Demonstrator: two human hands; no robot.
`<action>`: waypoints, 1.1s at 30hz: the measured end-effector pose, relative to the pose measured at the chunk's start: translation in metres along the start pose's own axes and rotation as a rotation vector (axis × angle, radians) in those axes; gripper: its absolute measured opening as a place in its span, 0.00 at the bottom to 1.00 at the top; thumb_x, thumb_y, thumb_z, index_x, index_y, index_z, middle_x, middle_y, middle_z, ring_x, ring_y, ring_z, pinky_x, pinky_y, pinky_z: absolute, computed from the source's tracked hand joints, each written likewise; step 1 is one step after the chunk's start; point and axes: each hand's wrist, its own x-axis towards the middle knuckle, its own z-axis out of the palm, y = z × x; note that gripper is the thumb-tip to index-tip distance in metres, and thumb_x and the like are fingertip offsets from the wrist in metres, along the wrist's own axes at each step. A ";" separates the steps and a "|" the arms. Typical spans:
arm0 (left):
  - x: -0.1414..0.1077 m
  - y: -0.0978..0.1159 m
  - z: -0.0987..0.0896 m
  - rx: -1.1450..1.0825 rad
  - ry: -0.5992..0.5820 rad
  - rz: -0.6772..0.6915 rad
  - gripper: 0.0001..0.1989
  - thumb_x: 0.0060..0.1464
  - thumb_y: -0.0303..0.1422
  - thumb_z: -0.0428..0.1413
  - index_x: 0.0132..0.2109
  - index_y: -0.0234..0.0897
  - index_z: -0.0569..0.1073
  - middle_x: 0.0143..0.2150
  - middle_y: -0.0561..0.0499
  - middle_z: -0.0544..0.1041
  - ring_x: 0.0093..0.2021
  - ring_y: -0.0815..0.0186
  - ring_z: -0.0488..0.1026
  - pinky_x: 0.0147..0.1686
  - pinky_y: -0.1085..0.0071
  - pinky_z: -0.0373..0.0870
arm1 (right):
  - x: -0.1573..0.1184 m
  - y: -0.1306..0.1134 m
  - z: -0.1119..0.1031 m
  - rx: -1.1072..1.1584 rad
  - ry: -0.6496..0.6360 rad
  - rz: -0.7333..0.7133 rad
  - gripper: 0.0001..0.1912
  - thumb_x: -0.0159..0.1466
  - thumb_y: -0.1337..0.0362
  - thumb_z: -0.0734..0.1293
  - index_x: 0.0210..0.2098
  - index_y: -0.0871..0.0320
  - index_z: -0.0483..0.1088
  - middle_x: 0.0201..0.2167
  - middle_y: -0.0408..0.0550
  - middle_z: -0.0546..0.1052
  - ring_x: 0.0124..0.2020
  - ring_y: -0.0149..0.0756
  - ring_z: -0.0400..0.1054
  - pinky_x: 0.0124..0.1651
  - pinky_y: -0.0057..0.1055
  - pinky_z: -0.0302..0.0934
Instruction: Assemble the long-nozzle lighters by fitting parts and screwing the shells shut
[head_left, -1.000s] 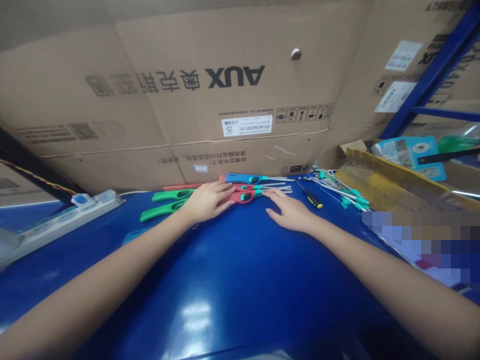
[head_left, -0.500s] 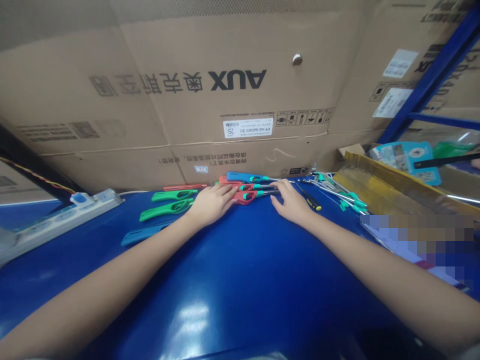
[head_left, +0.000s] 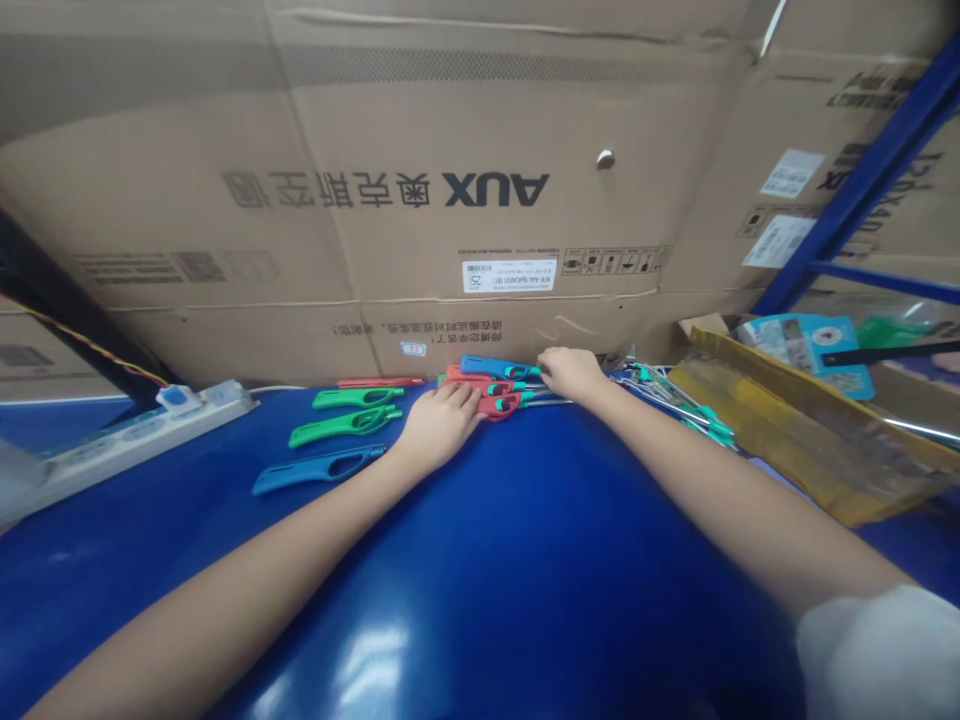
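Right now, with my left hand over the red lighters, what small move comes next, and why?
I'd probably reach your left hand to the rear blue lighter's handle to steady it: your right hand is at that lighter's rod end, its grip unclear, while your left lies over the red lighters in front.

Long red plastic lighters (head_left: pixel 491 406) look smooth, their slim silver tubes (head_left: pixel 551 402) metallic; the flat blue tabletop (head_left: pixel 540 560) is glossy (white glare shows), the brown cardboard wall (head_left: pixel 405 235) matt.
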 end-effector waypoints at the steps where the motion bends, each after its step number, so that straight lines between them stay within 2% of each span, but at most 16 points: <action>1: 0.000 0.001 0.000 0.003 -0.002 -0.008 0.19 0.70 0.38 0.50 0.58 0.32 0.76 0.58 0.38 0.78 0.58 0.50 0.75 0.51 0.58 0.73 | 0.001 -0.003 -0.001 -0.016 0.004 -0.014 0.18 0.71 0.57 0.67 0.57 0.58 0.69 0.56 0.53 0.73 0.51 0.42 0.72 0.52 0.45 0.71; 8: 0.000 0.005 -0.008 0.005 -0.044 -0.036 0.18 0.69 0.38 0.51 0.57 0.33 0.76 0.55 0.38 0.79 0.55 0.52 0.75 0.49 0.59 0.72 | 0.010 -0.035 -0.006 -0.067 0.072 -0.152 0.18 0.71 0.57 0.66 0.57 0.58 0.70 0.56 0.54 0.73 0.51 0.41 0.72 0.53 0.45 0.70; 12: -0.002 0.007 -0.012 -0.001 -0.056 -0.049 0.19 0.70 0.39 0.51 0.58 0.33 0.75 0.55 0.37 0.79 0.53 0.52 0.76 0.49 0.58 0.72 | 0.017 -0.044 -0.006 -0.082 0.063 -0.151 0.18 0.71 0.57 0.66 0.57 0.58 0.70 0.56 0.54 0.73 0.51 0.41 0.72 0.53 0.44 0.70; 18: -0.002 0.004 -0.011 -0.022 -0.049 -0.030 0.20 0.70 0.40 0.50 0.59 0.33 0.74 0.51 0.38 0.80 0.51 0.51 0.75 0.51 0.57 0.70 | 0.014 -0.039 -0.008 -0.081 0.020 -0.073 0.17 0.71 0.57 0.66 0.56 0.58 0.70 0.56 0.54 0.73 0.51 0.41 0.72 0.53 0.44 0.70; 21: -0.001 0.003 -0.009 -0.041 -0.046 -0.013 0.19 0.70 0.39 0.50 0.58 0.33 0.74 0.49 0.39 0.80 0.51 0.53 0.75 0.54 0.58 0.69 | 0.012 -0.035 -0.008 -0.061 -0.045 -0.040 0.17 0.71 0.57 0.66 0.56 0.57 0.70 0.56 0.54 0.73 0.51 0.41 0.72 0.53 0.44 0.70; 27: -0.001 0.002 -0.007 -0.061 -0.043 -0.002 0.18 0.70 0.39 0.50 0.58 0.34 0.74 0.51 0.39 0.78 0.52 0.54 0.75 0.53 0.61 0.71 | 0.018 -0.026 -0.012 -0.025 -0.185 -0.012 0.18 0.71 0.57 0.67 0.57 0.57 0.70 0.56 0.53 0.73 0.51 0.41 0.72 0.52 0.44 0.70; 33: -0.002 0.002 -0.005 -0.069 -0.044 -0.016 0.18 0.70 0.39 0.50 0.58 0.34 0.74 0.55 0.39 0.77 0.57 0.54 0.73 0.56 0.59 0.70 | 0.024 -0.028 -0.012 -0.025 -0.166 -0.036 0.18 0.70 0.57 0.67 0.57 0.57 0.70 0.56 0.53 0.73 0.51 0.42 0.72 0.52 0.44 0.70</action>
